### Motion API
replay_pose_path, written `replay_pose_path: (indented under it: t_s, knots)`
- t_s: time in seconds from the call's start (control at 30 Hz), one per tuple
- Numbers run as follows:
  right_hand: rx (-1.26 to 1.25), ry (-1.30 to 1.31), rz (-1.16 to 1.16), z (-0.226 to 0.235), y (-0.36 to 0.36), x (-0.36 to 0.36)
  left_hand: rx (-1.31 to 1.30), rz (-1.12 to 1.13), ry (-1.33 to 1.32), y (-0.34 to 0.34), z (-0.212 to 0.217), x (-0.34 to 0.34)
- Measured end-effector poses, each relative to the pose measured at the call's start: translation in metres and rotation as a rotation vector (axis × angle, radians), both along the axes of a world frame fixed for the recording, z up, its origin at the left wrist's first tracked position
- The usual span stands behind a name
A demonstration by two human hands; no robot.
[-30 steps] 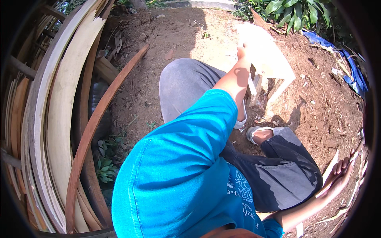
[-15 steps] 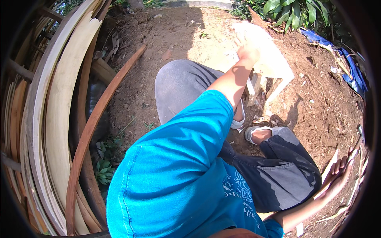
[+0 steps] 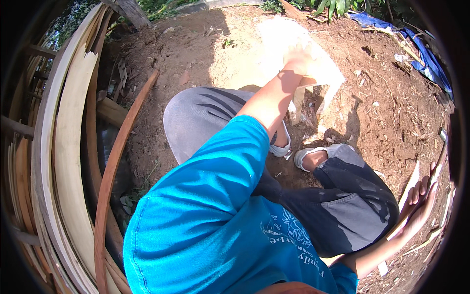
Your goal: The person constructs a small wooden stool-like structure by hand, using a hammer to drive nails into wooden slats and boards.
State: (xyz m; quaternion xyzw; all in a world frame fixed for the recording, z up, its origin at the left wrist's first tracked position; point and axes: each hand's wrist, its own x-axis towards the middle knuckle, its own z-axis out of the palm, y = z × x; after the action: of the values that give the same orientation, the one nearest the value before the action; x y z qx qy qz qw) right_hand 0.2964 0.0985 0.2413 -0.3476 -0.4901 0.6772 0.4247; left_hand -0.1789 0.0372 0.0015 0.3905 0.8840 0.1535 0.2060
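Observation:
My left hand [image 3: 296, 58] reaches far forward and lies over a pale board [image 3: 325, 66], fingers stretched out and apart. Sunlight washes out the board and the fingertips, so its surface detail is lost. Short wooden legs [image 3: 297, 109] show beneath the board's near side. At the far right, my right hand [image 3: 419, 206] has its fingers curled, seemingly around a slender dark-shafted tool [image 3: 442, 152] with a grey metal end. The grip is partly hidden at the picture's rim. A pale wood strip [image 3: 410, 191] lies beside that hand.
Long bent-looking planks [image 3: 68, 142] stand stacked at the left, with a reddish-brown strip [image 3: 117, 166] nearest me. My crossed legs and shoes [image 3: 308, 159] take up the middle. Wood chips lie on the brown soil [image 3: 391, 112]. A blue tarp [image 3: 428, 63] lies far right.
The whole view has shifted, so the board, tarp and soil appear higher and further left. My left hand stays on the board, and the right hand appears slightly higher at the right rim.

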Motion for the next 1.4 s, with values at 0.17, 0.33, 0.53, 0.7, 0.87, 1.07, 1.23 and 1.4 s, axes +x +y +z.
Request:
replay_pose_path:
  t_s: [0.17, 0.33, 0.53, 0.7, 0.87, 1.07, 1.23, 1.4]
  knots:
    - [0.006, 0.032, -0.081, -0.004, -0.003, -0.006, 0.098, 0.148, 0.097, 0.002, 0.027, 0.0]
    - [0.01, 0.03, -0.089, -0.007, -0.002, 0.002, 0.421, 0.211, -0.009, -0.006, 0.121, -0.015]
    - [0.016, 0.01, -0.086, -0.005, 0.002, -0.001, 0.112, 0.148, 0.25, -0.006, -0.012, -0.017]
    - [-0.002, 0.05, 0.028, -0.008, 0.004, 0.007, 0.031, 0.168, 0.131, -0.01, 0.001, -0.013]
    - [-0.023, 0.033, 0.009, -0.014, 0.012, 0.018, -0.036, 0.095, 0.223, -0.006, -0.015, -0.023]
    - [-0.054, 0.083, 0.05, -0.019, 0.02, 0.021, -0.047, 0.065, 0.372, -0.004, -0.074, -0.056]
    - [-0.043, 0.008, -0.06, -0.01, 0.005, 0.01, 0.01, 0.219, 0.089, 0.008, 0.044, -0.043]
    - [-0.07, 0.07, 0.043, -0.015, 0.016, 0.018, 0.222, 0.084, 0.454, 0.015, -0.022, -0.136]
